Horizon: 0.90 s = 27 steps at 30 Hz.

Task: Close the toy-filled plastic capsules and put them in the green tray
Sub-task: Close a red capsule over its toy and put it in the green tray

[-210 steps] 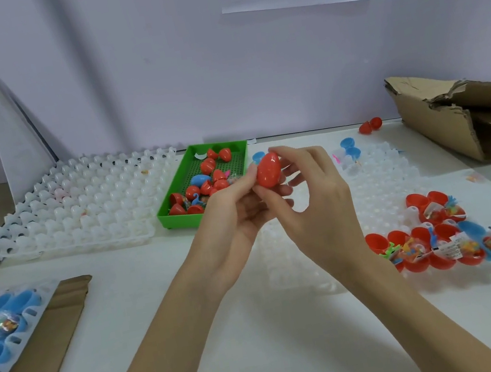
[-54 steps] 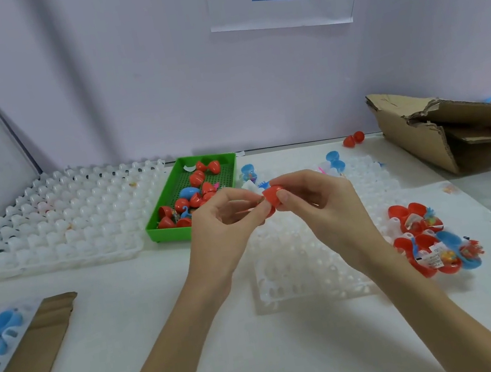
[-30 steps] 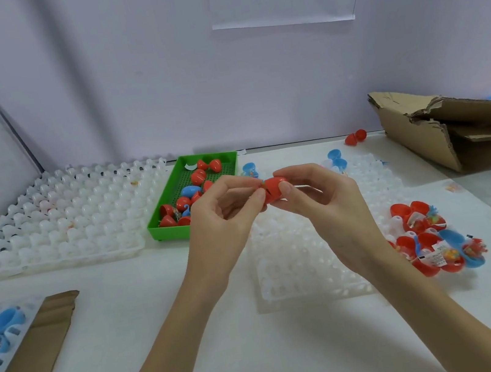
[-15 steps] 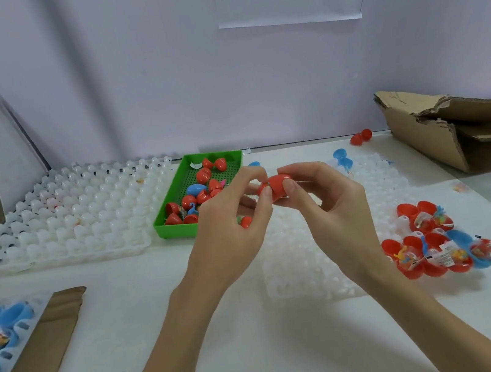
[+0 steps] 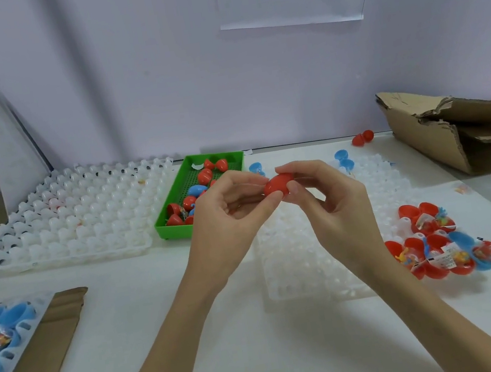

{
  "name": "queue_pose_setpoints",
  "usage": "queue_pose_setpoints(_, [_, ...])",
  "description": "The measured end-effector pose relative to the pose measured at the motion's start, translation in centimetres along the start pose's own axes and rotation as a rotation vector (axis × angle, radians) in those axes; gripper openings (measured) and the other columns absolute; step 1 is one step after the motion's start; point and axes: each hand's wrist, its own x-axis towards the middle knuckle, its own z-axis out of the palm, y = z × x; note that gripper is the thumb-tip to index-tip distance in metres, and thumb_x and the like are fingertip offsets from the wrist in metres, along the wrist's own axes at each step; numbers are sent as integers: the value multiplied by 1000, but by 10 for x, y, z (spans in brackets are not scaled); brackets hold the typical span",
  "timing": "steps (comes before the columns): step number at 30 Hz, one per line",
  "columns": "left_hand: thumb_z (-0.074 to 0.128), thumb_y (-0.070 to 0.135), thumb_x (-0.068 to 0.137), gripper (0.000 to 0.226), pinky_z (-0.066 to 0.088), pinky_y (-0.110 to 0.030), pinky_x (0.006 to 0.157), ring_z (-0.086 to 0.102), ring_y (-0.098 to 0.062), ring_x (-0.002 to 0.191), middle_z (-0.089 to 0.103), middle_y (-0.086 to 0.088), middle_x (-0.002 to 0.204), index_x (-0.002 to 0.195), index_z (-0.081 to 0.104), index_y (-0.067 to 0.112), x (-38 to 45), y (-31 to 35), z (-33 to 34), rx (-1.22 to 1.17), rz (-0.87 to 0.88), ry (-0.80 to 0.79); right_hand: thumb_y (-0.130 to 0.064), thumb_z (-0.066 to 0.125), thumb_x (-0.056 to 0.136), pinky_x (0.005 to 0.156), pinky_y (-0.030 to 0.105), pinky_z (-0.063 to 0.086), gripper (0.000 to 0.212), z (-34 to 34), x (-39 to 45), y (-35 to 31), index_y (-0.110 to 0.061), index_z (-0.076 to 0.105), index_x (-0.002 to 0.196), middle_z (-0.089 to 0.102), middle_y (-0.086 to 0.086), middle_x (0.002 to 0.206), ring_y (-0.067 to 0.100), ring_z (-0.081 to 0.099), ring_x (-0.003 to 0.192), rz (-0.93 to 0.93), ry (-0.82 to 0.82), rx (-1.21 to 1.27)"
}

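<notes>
Head view: both hands, left hand (image 5: 226,217) and right hand (image 5: 334,204), pinch red capsule (image 5: 276,184), pressing halves shut; next, drop into green tray (image 5: 169,226), far left.

I see a glossy red plastic capsule (image 5: 276,184). The green tray (image 5: 174,229) looks smooth plastic; the box (image 5: 422,132) at the worktop's right edge is rough, torn cardboard.

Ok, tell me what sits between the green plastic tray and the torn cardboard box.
Head view: both hands, left hand, right hand, pinching a red capsule.

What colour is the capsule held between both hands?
Red. The capsule is pinched between the left hand and right hand; head view shows it clearly.
</notes>
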Motion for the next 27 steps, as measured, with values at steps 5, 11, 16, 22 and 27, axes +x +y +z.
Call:
queue_pose_setpoints(5, [86,10,85,18,60,-23,81,79,-21,89,81,-1,95,98,74,14,-1,1,0,-44,26,27,4,59,99,88,18,56,24,0,0,-1,-8,69,117,72,-4,110,15,70,108,-27,-2,17])
queue_pose_setpoints(11, [86,3,83,20,60,-22,79,78,-19,88,80,0,94,90,73,18,-1,3,2,-52,91,81,-1,66,95,95,17,52,49,10,-8,-5,-5,53,142,64,2,130,11,62,119,-149,-82,-212])
queue_pose_setpoints(16, [86,3,84,15,60,-22,77,79,-20,86,80,-2,91,92,76,12,-5,2,9,-63,74,26,-10,80,86,83,7,48,48,16,-14,1,-3,61,129,64,5,114,7,58,91,-207,83,-484])
queue_pose_setpoints(22, [86,3,83,15,61,-22,80,79,-20,88,80,-1,89,92,75,10,-10,1,19,-46,88,37,-7,75,90,83,8,43,29,13,-13,4,-2,64,116,64,3,104,7,54,87,-235,138,-507])
queue_pose_setpoints(27, [85,6,85,16,61,-25,80,78,-21,88,79,-2,90,90,72,13,-12,1,22,-9,89,61,-5,68,91,81,14,43,26,9,-10,5,-1,63,116,62,5,101,7,47,87,-257,61,-548])
